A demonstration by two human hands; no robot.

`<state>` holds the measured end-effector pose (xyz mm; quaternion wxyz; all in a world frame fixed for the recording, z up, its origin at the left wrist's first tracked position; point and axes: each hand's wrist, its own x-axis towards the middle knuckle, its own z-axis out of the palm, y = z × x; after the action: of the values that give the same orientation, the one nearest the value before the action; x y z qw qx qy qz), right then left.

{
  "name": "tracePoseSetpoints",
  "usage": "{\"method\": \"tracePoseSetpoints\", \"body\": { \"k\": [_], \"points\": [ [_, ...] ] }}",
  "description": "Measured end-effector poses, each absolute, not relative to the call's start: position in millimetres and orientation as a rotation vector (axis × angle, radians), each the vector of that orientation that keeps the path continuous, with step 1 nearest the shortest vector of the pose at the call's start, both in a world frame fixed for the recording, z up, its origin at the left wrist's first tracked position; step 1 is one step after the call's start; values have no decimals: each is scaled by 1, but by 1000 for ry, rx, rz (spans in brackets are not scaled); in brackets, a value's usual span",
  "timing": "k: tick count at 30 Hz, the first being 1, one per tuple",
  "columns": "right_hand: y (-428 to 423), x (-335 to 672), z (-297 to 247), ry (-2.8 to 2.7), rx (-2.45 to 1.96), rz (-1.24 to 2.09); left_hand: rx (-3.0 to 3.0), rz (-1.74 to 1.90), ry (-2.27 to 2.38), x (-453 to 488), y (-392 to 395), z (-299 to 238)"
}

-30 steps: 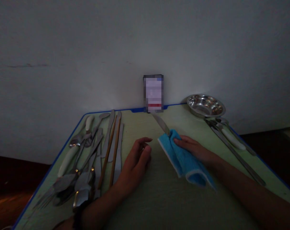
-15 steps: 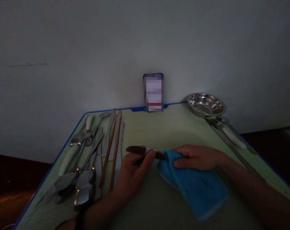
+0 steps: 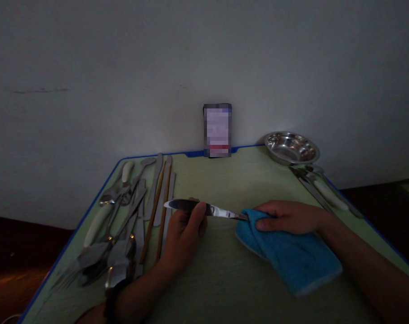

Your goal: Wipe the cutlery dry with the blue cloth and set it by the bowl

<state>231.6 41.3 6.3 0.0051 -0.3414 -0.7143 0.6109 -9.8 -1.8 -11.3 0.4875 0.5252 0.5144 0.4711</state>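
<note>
Both hands are closed: your left hand pinches the stiff, probably slippery knife mid-length, and your right hand clamps the soft blue cloth around its right end.

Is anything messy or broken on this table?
Nothing looks spilled or broken. The messiest bit is the heap of spoons and forks at the left edge of the table: they cross each other, while the chopsticks beside them lie straight. The left hand holds a knife; the right hand pinches a blue cloth around it.
</note>
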Motion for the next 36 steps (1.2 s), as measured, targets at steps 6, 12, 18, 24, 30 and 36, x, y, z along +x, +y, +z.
{"method": "tracePoseSetpoints", "body": {
  "k": [6, 12, 18, 24, 30, 36],
  "points": [
    [28, 210, 6, -2327, -1021, 1611, 1301, 1150, 1226, -13, -3, -19],
    [24, 200, 1, -2320, -1039, 1505, 1295, 1126, 1186, -12, 1, -16],
    [23, 202, 0, -2307, -1034, 1491, 1481, 962, 1289, -12, 3, -10],
    [21, 192, -13, -1605, -1131, 1703, 1330, 986, 1148, -6, -4, -13],
    [30, 179, -16, -539, -1136, 1747, 1711, 803, 1059, -9, -10, -6],
    [34, 176, -14, -305, -1004, 1775, 2081, 512, 928, -8, -13, -8]
  ]
}}
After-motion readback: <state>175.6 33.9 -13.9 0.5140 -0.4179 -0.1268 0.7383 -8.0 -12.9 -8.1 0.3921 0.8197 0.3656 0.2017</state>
